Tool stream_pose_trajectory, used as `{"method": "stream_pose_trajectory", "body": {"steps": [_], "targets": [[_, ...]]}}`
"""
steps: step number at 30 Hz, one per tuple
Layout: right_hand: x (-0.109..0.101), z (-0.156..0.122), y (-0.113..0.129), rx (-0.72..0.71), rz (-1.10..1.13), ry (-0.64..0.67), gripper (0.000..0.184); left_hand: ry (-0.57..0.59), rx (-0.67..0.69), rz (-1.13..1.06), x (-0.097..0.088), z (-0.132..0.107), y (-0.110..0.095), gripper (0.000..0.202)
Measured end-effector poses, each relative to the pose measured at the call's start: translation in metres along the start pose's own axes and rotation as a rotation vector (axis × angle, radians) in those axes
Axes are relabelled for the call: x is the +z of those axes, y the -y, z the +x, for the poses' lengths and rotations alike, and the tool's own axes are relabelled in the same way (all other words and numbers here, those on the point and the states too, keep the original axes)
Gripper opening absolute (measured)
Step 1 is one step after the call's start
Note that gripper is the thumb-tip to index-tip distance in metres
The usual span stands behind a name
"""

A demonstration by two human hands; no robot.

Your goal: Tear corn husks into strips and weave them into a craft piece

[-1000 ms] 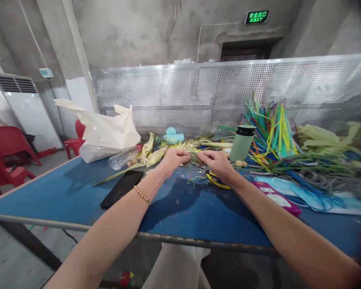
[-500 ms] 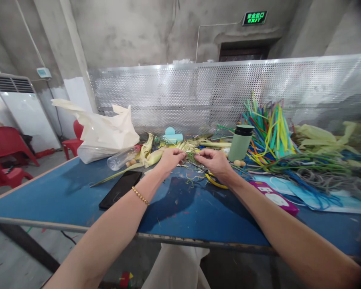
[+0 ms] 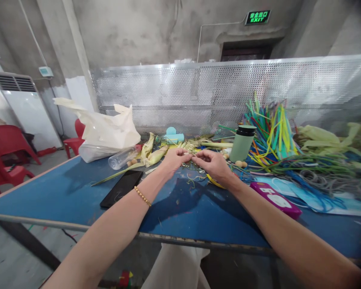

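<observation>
Above the blue table, my left hand and my right hand meet fingertip to fingertip. Both are closed in a pinch on thin green strands, which the fingers mostly hide. Left of my left hand lies an ear of corn in pale husk. Loose husk and scraps are strewn behind my fingers. A curved yellow strip lies under my right hand. Just right of it stand a green cup with a black lid and small tan balls.
On the left are a white plastic bag, a clear bottle and a black phone. To the right lie coloured strips, tangled cords, a purple pack and blue masks. A perforated metal panel closes the back.
My hands have drawn closer, so the green strands that showed between them are now mostly covered. The view has shifted slightly.
</observation>
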State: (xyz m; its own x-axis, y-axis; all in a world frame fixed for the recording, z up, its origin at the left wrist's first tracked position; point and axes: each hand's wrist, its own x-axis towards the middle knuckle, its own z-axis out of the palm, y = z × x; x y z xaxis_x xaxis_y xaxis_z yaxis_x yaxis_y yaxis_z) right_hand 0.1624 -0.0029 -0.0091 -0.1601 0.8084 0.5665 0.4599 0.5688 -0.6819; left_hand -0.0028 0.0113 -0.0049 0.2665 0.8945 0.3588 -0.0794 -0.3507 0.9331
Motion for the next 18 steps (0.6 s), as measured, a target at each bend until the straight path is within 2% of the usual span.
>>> {"method": "stream_pose_trajectory", "body": {"steps": [12,18], "targets": [[-0.0051,0.0032,-0.0085,-0.094,-0.124,-0.066,0.013,0.019,-0.021,0.104,0.0000,0.0033,0.0070,0.019],[-0.0046,0.0025,-0.0030,-0.047,-0.048,-0.032,0.017,0.007,-0.024,0.053,0.0002,0.0028,0.0062,0.020]]}}
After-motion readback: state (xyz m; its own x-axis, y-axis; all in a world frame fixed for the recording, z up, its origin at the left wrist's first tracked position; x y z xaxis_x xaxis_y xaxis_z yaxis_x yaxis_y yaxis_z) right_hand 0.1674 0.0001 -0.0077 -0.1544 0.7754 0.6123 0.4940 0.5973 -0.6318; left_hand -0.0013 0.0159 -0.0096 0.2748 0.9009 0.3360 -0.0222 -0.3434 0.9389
